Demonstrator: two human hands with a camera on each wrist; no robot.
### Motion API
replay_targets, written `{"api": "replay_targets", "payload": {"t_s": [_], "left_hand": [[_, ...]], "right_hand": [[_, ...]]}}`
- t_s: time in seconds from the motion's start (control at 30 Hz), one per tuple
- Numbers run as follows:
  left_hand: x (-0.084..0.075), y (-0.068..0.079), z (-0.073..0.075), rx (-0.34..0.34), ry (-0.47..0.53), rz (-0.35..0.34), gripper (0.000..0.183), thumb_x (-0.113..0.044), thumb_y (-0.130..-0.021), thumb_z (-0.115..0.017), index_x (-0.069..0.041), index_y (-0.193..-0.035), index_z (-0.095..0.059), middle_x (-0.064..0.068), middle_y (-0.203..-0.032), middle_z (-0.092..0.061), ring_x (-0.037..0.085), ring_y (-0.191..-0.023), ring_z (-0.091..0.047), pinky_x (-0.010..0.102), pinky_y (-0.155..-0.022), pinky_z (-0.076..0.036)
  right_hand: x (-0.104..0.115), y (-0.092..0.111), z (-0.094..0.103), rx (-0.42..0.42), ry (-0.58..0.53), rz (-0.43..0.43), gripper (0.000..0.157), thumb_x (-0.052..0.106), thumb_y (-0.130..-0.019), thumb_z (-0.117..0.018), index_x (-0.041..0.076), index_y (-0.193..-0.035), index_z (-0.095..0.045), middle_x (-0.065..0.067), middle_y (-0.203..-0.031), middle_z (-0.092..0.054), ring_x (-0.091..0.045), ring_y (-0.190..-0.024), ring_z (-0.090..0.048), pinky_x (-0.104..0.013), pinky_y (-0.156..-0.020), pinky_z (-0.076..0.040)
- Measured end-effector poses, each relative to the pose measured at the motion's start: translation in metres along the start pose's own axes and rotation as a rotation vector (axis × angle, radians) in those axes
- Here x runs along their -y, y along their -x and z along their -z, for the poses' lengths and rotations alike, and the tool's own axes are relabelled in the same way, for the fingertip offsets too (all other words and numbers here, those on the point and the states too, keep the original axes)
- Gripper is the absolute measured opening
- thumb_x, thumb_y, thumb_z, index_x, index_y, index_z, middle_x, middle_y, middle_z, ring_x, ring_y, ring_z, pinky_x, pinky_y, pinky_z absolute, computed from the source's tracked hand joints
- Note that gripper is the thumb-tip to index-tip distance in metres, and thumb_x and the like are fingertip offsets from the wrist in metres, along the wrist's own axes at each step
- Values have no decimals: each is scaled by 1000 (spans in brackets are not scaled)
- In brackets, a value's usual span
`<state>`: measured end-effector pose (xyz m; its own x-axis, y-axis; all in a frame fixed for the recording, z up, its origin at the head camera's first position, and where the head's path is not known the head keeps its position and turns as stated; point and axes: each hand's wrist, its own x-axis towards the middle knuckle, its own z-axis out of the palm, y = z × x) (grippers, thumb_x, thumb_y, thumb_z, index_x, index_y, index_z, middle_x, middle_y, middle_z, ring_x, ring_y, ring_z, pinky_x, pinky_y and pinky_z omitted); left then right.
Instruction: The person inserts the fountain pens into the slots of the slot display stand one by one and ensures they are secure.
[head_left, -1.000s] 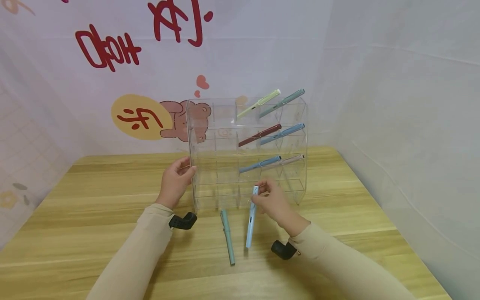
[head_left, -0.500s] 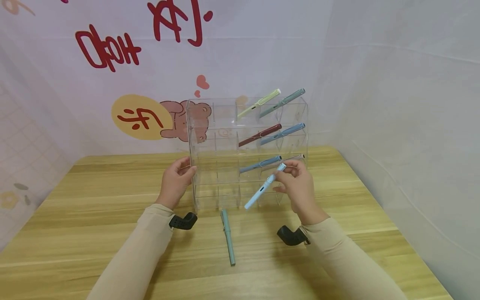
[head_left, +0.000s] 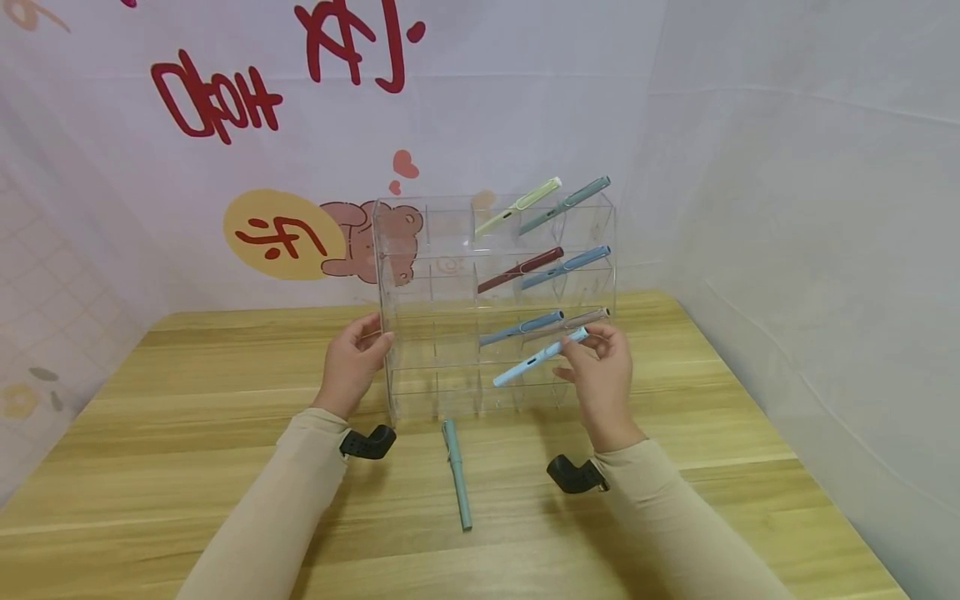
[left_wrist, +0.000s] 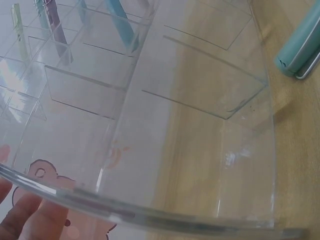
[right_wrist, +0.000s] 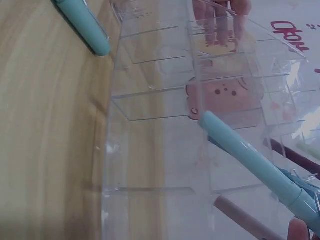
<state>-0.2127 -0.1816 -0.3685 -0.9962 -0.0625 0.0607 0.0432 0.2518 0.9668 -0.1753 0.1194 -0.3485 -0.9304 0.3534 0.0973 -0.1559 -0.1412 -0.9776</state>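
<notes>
A clear acrylic pen rack [head_left: 450,366] with rows of compartments stands upright on the table. My left hand [head_left: 352,362] grips its left side wall, thumb at the front edge; some fingers [left_wrist: 31,215] show through the plastic in the left wrist view. Between the thumb and fingers of my right hand [head_left: 602,375] is the cap end of a light blue pen [head_left: 534,360]. That pen tilts, its lower end pointing left in front of the bottom row. In the right wrist view the pen [right_wrist: 250,162] crosses before the rack. A green pen [head_left: 457,475] lies on the table.
Several pens lean in the rack's right-hand columns, among them a yellow-green pen [head_left: 517,208], a dark red pen [head_left: 520,271] and a grey-pink pen [head_left: 588,319]. The wooden table [head_left: 225,400] meets a printed cloth [head_left: 187,217] behind and a white cloth [head_left: 810,250] at right.
My right hand has lifted the light blue pen off the table area up to the rack's lower right, turning it from near vertical to slanted. The left hand has stayed put.
</notes>
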Motion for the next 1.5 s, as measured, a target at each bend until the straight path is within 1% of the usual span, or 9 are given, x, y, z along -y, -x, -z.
{"api": "replay_targets", "payload": {"t_s": [0.2,0.47,0.63,0.8,1.03,1.27,1.5], "left_hand": [[0,1,0,4,-3,-2,53,-21,-98,-56,-4,-145,-40,15,-142,-47,28,-127,-50,47,-96,-48],[-1,0,0,3,-4,-9,52,-20,-98,-56,-4,-145,-40,15,-142,-47,28,-126,-50,48,-95,-49],[-1,1,0,0,-4,-6,52,-19,-98,-56,-3,-145,-40,16,-141,-47,28,-126,-50,48,-95,-49],[0,1,0,3,-6,-10,53,-21,-98,-57,-3,-145,-40,15,-142,-47,28,-127,-50,47,-95,-49],[0,0,0,3,1,-5,53,-21,-98,-56,-4,-145,-40,15,-141,-47,28,-126,-50,47,-95,-49],[1,0,0,4,7,0,52,-22,-98,-57,-4,-145,-41,15,-141,-48,28,-126,-50,46,-95,-49],[2,-1,0,3,7,-3,53,-22,-98,-57,-4,-145,-41,15,-141,-48,28,-126,-50,47,-95,-49]], "right_hand": [[-10,0,-4,-29,11,18,29,-6,-88,-60,6,-108,-44,-7,-97,-48,-9,-72,-66,-27,-58,-57],[-22,0,-13,-37,62,-11,27,-6,-87,-60,6,-105,-44,-9,-98,-52,-5,-70,-64,-26,-60,-57],[-29,1,-17,-19,84,-24,27,-6,-88,-60,5,-107,-44,-10,-102,-51,-5,-72,-63,-26,-62,-57],[-33,2,-19,-2,92,-9,28,-5,-89,-59,3,-109,-42,-12,-104,-51,-7,-74,-63,-25,-62,-57],[-40,1,-22,-5,102,7,27,-7,-87,-59,1,-107,-43,-13,-103,-49,-8,-72,-64,-23,-60,-56],[-42,4,-22,16,147,21,28,-7,-87,-60,-4,-110,-44,-16,-107,-50,-9,-72,-64,-22,-64,-56],[-41,7,-20,38,142,21,26,-8,-87,-59,-2,-107,-44,-11,-102,-49,-11,-76,-63,-20,-67,-54]]}}
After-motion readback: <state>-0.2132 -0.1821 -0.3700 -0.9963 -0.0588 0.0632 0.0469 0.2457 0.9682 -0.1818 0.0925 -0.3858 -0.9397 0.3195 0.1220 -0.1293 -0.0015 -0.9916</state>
